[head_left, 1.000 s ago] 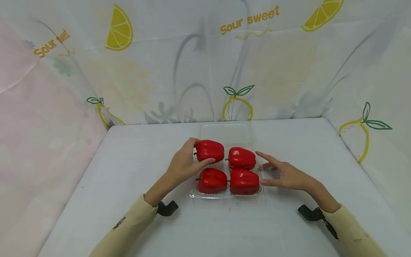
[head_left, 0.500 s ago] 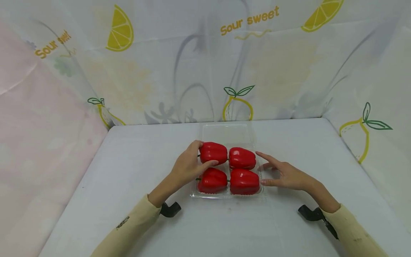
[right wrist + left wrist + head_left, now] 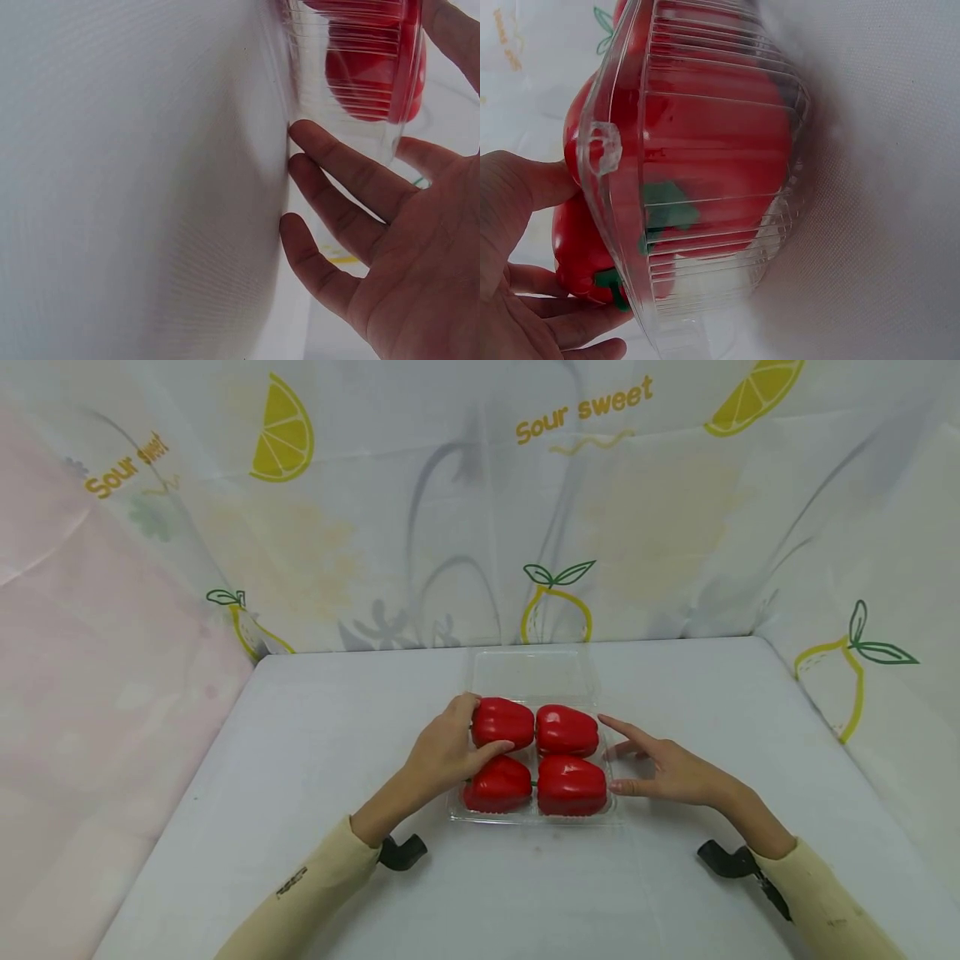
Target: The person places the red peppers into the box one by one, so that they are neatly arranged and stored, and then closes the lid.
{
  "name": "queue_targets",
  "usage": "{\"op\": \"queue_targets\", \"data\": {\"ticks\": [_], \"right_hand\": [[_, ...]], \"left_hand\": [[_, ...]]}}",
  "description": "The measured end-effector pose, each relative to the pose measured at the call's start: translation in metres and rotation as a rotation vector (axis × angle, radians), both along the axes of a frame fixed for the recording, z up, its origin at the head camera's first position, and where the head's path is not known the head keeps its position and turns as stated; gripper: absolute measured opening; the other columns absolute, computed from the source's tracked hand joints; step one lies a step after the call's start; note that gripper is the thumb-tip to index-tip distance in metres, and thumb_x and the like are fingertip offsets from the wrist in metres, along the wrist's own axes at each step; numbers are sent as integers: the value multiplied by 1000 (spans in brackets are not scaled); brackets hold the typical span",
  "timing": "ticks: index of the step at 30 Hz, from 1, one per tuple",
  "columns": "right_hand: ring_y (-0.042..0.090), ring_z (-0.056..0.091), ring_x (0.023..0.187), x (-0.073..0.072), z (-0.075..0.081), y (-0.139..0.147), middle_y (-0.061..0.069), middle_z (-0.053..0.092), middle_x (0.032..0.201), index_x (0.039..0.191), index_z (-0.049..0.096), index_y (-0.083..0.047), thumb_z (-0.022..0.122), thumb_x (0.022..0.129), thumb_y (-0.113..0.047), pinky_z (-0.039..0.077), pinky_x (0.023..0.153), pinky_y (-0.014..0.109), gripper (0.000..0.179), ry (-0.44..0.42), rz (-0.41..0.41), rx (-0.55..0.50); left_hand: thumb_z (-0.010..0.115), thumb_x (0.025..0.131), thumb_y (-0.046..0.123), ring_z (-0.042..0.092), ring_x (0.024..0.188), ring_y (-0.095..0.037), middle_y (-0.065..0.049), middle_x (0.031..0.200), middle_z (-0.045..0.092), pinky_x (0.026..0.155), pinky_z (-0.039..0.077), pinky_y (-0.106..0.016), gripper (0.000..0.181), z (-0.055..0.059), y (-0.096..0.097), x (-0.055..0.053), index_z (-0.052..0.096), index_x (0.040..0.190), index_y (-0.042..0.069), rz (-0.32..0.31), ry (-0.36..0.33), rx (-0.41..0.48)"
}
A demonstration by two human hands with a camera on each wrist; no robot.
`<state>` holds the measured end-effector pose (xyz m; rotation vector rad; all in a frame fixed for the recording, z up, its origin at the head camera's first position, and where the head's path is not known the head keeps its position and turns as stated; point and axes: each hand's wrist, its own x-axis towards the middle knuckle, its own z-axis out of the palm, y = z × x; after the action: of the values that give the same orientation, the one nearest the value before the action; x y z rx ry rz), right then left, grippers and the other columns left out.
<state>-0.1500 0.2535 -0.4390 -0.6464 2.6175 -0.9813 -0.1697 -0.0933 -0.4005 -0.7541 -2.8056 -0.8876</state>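
Observation:
A clear plastic clamshell box (image 3: 480, 816) holds red bell peppers with green stems in a two-by-two layout. My left hand (image 3: 442, 752) grips the back-left bell pepper (image 3: 504, 723), thumb across its front and fingers behind. In the left wrist view this bell pepper (image 3: 577, 251) is at the box rim, with the front-left bell pepper (image 3: 712, 150) behind the ribbed wall. My right hand (image 3: 667, 768) is at the box's right side with fingers spread, beside the back-right bell pepper (image 3: 567, 731) and front-right bell pepper (image 3: 572, 785). Its fingertips (image 3: 304, 131) reach the tabletop by the box.
The box's clear lid (image 3: 532, 672) lies folded back toward the rear of the white table (image 3: 337, 693). A printed cloth wall (image 3: 480, 510) with lemon drawings rises along the table's back and sides. Black wrist-mounted pieces (image 3: 402, 853) hang under both sleeves.
My left hand has carried its bell pepper right and slightly toward me, down into the back-left place of the box. The right hand stays put.

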Motion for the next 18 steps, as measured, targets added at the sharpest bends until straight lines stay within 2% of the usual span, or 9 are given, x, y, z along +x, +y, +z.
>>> {"op": "queue_targets", "data": {"ticks": [8, 13, 18], "right_hand": [[37, 54, 119, 1, 0, -1, 7, 63, 126, 156, 24, -26, 74, 82, -48, 49, 87, 62, 92, 1, 1, -5], [37, 54, 119, 0, 0, 0, 7, 62, 126, 156, 24, -27, 74, 81, -48, 49, 87, 62, 92, 3, 0, -6], [36, 54, 119, 0, -2, 0, 6, 63, 125, 156, 24, -28, 74, 82, -47, 49, 87, 62, 91, 10, 6, -13]], "left_hand": [[77, 84, 40, 54, 77, -13, -3, 95, 56, 63, 52, -23, 51, -2, 2, 0, 50, 113, 8, 23, -29, -56], [77, 84, 41, 55, 79, -14, -3, 91, 57, 64, 52, -24, 48, -2, 2, -2, 51, 109, 8, 19, -17, -78], [75, 85, 42, 56, 86, -18, -6, 95, 59, 67, 54, -28, 48, -2, 1, -3, 53, 109, 7, 12, -8, -141]]}}
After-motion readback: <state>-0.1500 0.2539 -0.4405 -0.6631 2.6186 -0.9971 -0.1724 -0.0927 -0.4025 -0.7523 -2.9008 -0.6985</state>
